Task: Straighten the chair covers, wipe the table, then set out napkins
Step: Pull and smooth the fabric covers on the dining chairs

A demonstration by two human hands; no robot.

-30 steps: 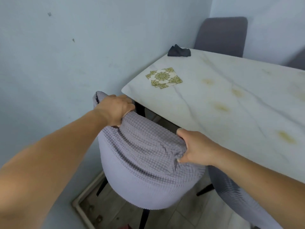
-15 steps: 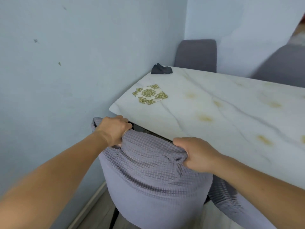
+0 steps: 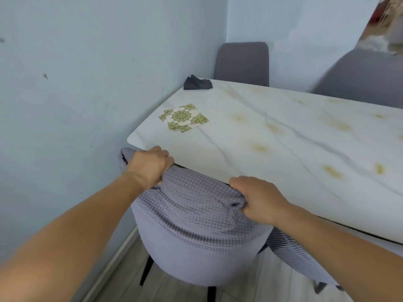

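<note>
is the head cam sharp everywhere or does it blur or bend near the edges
Head view: the middle is fairly sharp, with the waffle weave of the chair cover and the napkins legible; the upper right corner smears into a blur; the table edge and forearms bow and stretch from the wide-angle lens; lighting is soft and even, with no hard glare on the marble.

We see a lilac waffle-knit chair cover [image 3: 196,216] bunched in folds over the chair back. A fanned stack of green-and-white patterned napkins [image 3: 183,117] lies near the marble desk's [image 3: 283,149] corner; a crumpled dark cloth [image 3: 197,82] sits at its far edge.
</note>
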